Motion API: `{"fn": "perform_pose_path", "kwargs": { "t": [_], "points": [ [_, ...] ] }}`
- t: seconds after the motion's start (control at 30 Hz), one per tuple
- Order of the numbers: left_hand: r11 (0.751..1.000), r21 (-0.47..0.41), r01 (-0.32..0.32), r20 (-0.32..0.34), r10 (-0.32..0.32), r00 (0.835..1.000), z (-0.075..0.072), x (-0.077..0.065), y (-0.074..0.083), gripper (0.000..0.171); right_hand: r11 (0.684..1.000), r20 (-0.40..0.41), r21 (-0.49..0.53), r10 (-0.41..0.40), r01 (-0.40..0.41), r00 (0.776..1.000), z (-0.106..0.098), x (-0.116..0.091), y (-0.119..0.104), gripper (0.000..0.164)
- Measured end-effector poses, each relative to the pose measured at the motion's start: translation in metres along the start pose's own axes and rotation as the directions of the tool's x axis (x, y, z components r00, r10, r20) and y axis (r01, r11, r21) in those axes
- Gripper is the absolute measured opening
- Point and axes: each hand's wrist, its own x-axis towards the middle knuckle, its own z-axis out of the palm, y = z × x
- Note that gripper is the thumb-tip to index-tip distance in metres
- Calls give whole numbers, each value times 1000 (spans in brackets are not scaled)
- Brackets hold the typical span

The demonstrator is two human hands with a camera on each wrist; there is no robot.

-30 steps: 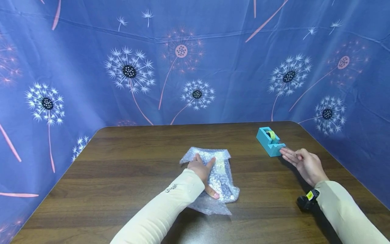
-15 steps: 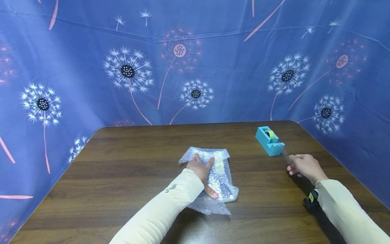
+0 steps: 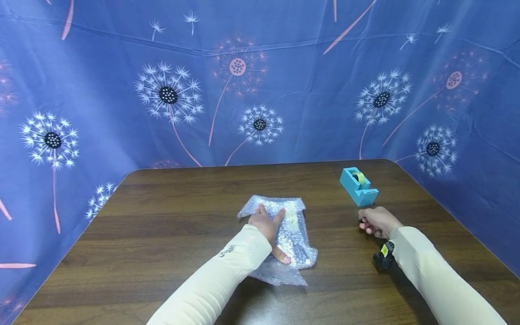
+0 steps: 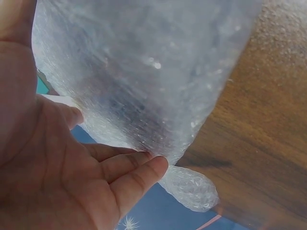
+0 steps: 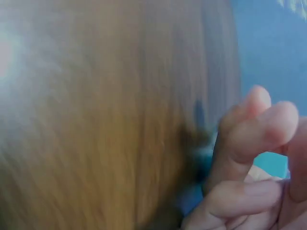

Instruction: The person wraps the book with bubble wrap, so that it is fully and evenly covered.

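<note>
A bubble-wrapped package (image 3: 295,241) lies on the table, its clear wrap loose at the near end. My left hand (image 3: 266,229) rests on its left part with fingers spread; the left wrist view shows those fingers against the bubble wrap (image 4: 148,72). To the right, my right hand (image 3: 378,222) is above the table, thumb and forefinger pinched together on a short strip of clear tape (image 3: 359,215), which is only faintly visible. Just beyond that hand stands a light blue tape dispenser (image 3: 357,188) with a yellowish roll in it. What lies inside the wrap is hard to make out.
The brown wooden table (image 3: 170,203) has rounded far corners. Behind it and along its sides hangs a blue cloth (image 3: 308,99) with a dandelion print. A small black device (image 3: 383,259) is worn at the right wrist.
My right hand has pulled a strip of tape off the dispenser, first toward me, then leftward with the strip now detached. My left hand has stayed on the package.
</note>
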Motion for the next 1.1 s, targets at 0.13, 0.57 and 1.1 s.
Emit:
{"fn": "perform_pose_path", "kwargs": {
  "t": [0.13,0.57,1.1],
  "points": [
    [999,-49,2,5,-1,1000,1,0,-2,128,996,-56,6,-93,94,994,16,-15,-14,30],
    [1000,-15,-21,-67,20,998,12,4,-7,132,957,25,-31,-288,288,957,74,-54,-87,28],
    [998,-52,-46,-115,40,993,15,4,-11,135,933,94,-56,-350,356,932,123,-47,-126,31]
  ]
}}
